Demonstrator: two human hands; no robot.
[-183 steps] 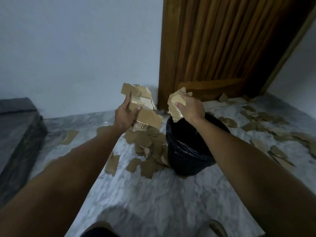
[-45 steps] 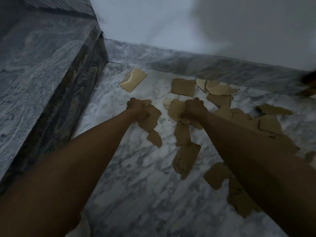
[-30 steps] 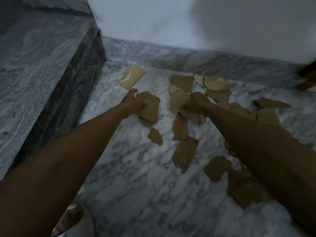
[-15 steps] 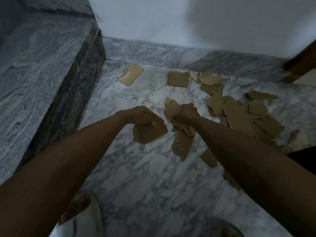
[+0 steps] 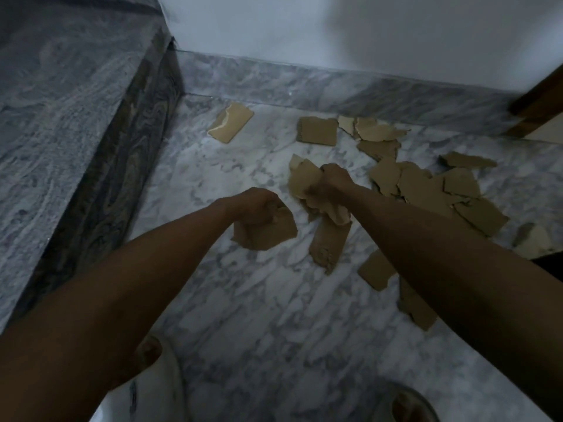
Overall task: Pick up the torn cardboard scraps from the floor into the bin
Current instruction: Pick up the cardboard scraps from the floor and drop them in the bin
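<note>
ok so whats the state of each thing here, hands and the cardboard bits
left hand: curled, gripping a large scrap held off the floor
right hand: curled, gripping a bunch of scraps
lone scrap near the step: flat on the floor, torn along one edge
pile of scraps right of the hands: overlapping on the floor
long scrap below the right hand: on the floor
bin: not clearly in view

You're indoors in what looks like a home's entry or landing: veined white marble floor (image 5: 262,315) with matching skirting (image 5: 304,83), a dark granite step (image 5: 61,117) at left, plain painted wall (image 5: 335,28), wooden door frame (image 5: 539,102) upper right.
</note>
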